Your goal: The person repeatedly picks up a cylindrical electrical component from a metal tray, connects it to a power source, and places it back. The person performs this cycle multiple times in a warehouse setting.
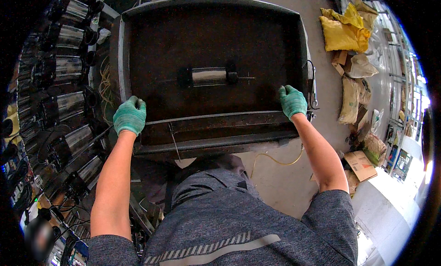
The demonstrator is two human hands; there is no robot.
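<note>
A large dark metal tank with a pale rim stretches out in front of me. My left hand, in a green knit glove, is closed over its near left corner. On the near right side my right hand, gloved the same way, is curled over the edge; its fingers are partly hidden. Between and beyond the hands, inside the tank, lies a shiny metal cylinder with black end caps. A thin rod sticks out from its right end. Neither hand touches the cylinder.
Rows of similar shiny cylinders with black ends stand at the left. A hooked metal rod hangs on the tank's near ledge. Yellow sacks and a cardboard box lie along the right; a yellowish hose curves on the floor.
</note>
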